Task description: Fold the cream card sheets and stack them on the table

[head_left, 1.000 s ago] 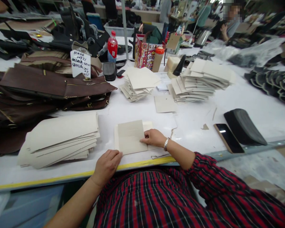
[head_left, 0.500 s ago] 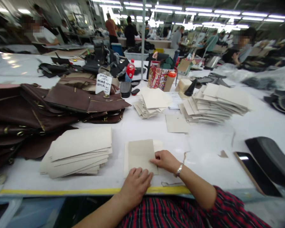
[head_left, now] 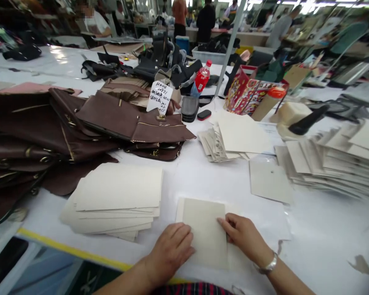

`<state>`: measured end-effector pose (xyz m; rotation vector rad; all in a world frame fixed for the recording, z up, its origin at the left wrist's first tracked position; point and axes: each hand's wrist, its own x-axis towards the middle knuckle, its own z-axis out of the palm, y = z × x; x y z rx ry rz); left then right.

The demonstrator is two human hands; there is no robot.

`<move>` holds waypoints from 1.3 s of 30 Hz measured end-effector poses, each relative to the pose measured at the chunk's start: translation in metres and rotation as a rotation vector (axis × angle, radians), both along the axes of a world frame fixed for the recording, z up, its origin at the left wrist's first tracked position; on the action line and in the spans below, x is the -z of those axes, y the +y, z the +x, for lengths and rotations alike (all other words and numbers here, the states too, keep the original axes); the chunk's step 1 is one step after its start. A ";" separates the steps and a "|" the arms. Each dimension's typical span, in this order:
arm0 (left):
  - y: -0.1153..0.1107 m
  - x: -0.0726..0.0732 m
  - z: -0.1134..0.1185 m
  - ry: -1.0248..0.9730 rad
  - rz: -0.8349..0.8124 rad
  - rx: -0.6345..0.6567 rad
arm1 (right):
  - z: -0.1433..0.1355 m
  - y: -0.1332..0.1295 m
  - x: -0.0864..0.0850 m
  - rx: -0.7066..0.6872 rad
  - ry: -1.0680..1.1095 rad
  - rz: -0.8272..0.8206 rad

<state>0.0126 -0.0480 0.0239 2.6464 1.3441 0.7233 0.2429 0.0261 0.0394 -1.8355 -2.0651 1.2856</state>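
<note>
The left hand [head_left: 170, 252] shifts from the near left corner of the grey card [head_left: 207, 241], by way of its near edge, to the left side, where its fingers now overlap the card. The right hand [head_left: 246, 237] sits farther up the card's right edge than one second earlier. The view swings leftward and tilts: the pole [head_left: 230, 47] now leans rightward toward its top, a pink sheet [head_left: 33, 87] enters at left, the phone passes out of frame, and the plaid garment [head_left: 197, 289] shrinks to a strip.
</note>
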 end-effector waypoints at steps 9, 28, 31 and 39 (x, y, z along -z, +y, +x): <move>0.004 0.008 -0.003 0.115 -0.004 -0.075 | -0.002 0.004 0.002 -0.017 -0.056 -0.007; 0.009 0.014 -0.007 0.273 -0.050 0.043 | -0.002 0.008 0.007 -0.169 -0.202 0.130; 0.010 0.014 -0.008 0.262 -0.055 0.036 | -0.001 0.005 0.010 -0.192 -0.173 0.195; 0.005 0.016 -0.008 0.086 -0.072 -0.035 | 0.017 -0.003 -0.002 -0.304 0.151 0.094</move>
